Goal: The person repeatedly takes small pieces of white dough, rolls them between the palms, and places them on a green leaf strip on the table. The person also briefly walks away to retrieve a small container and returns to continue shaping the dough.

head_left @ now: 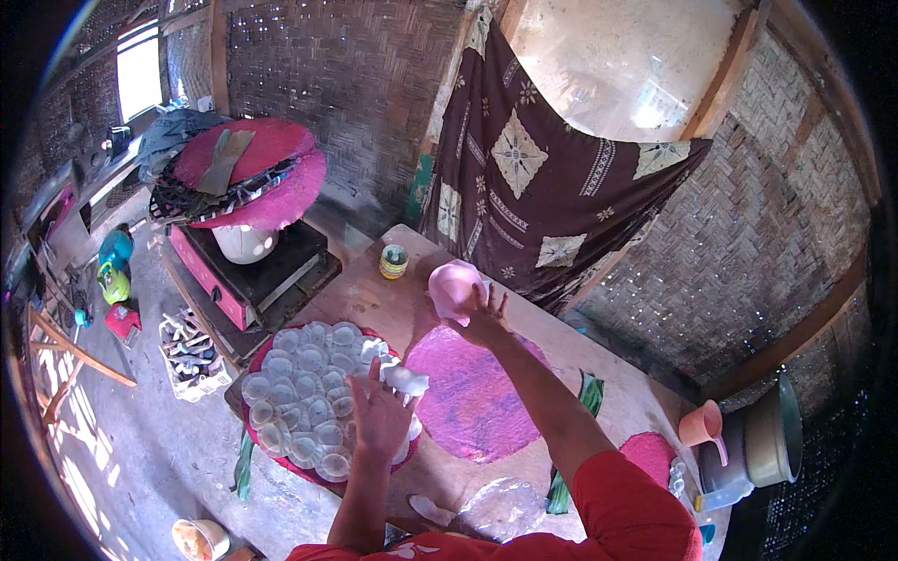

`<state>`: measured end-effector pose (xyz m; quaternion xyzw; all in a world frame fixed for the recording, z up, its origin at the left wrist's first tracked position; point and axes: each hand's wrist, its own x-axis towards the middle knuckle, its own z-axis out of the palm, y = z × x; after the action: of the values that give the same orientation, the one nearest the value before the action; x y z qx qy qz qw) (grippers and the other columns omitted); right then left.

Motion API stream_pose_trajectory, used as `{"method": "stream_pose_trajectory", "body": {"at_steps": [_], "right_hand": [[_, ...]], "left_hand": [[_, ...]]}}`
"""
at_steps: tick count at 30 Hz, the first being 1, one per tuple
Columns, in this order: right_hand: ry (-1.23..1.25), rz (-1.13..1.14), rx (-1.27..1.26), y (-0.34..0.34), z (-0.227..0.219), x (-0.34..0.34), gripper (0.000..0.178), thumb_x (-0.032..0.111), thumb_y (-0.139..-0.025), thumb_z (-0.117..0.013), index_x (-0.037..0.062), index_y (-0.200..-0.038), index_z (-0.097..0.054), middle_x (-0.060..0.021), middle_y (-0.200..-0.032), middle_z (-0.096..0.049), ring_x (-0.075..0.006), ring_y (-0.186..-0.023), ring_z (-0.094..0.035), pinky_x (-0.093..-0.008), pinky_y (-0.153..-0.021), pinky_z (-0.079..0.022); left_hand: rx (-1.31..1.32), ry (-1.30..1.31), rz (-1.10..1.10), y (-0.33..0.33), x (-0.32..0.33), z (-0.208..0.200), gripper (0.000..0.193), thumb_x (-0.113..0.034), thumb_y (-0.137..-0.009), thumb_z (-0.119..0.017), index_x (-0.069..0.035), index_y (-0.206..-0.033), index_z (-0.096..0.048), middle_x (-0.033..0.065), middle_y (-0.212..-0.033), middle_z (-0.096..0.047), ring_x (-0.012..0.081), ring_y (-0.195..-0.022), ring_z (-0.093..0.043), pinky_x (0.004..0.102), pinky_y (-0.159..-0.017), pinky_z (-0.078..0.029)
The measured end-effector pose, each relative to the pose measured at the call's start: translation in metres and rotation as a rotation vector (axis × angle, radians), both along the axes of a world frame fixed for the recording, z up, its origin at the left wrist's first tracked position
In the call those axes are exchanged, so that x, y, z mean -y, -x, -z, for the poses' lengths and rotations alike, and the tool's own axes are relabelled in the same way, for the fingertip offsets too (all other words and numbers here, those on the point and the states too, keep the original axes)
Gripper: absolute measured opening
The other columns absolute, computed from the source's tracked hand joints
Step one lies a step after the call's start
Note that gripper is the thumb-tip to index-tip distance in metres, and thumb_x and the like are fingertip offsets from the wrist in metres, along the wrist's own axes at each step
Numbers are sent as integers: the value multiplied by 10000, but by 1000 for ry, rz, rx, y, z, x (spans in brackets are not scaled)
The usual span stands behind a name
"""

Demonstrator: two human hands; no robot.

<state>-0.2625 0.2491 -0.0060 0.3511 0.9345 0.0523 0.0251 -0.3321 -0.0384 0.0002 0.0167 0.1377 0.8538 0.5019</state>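
Observation:
Out over the table, my right hand (482,321) is at the near right rim of a pink plastic bowl (453,284), some fingers spread beyond it. The bowl's contents are not clear. My left hand (382,416) is raised palm up above a round tray. At its fingertips is a soft white lump (408,381); whether it is cloth or dough I cannot tell. Many small translucent white cups (309,393) cover the tray, whose red rim (251,418) shows around them. Between my arms lies a round pink-purple mat (472,402).
A small yellow-banded cup (394,262) stands at the table's back edge. Close to me lies clear plastic (503,510); green leaf strips (559,491) are by my right arm. Far left, a stove (220,280) bears a white pot and pink discs. Basins (772,435) and a pink dipper (702,424) stand right.

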Motion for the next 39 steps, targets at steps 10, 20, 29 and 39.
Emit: {"method": "stream_pose_trajectory", "body": {"at_steps": [10, 20, 29, 39], "right_hand": [[159, -495, -301, -97, -55, 212, 728, 572, -835, -563, 169, -1421, -412, -138, -1558, -163, -388, -1443, 20, -620, -1117, 67], [10, -483, -623, -137, -147, 233, 870, 794, -832, -232, 206, -1462, -356, -245, -1531, -159, -510, -1402, -49, -685, -1076, -35], [75, -665, -517, -179, -148, 251, 953, 829, -779, -301, 195, -1491, -268, -259, -1530, -127, -502, -1400, -98, -662, -1095, -84], [529, -433, -761, -219, -87, 301, 852, 675, -905, -262, 110, -1519, -90, -214, -1560, -70, -379, -1448, -27, -549, -1145, -29]], "left_hand": [[41, -216, 158, -13, -47, 9, 650, -668, -928, -285, -245, -1418, -345, 50, -1275, -482, 254, -1200, -448, 510, -1057, -306], [-440, -525, 86, -140, -37, -55, 746, -681, -911, -329, -240, -1495, -186, 106, -1355, -429, 246, -1222, -444, 482, -1079, -282], [-584, -627, 270, -180, -8, -89, 775, -685, -905, -348, -239, -1511, -161, 118, -1371, -424, 242, -1225, -444, 445, -1071, -303], [-324, -285, 62, -118, -23, -112, 630, -661, -924, -345, -230, -1378, -414, 52, -1136, -574, 172, -973, -556, 345, -866, -456]]}}
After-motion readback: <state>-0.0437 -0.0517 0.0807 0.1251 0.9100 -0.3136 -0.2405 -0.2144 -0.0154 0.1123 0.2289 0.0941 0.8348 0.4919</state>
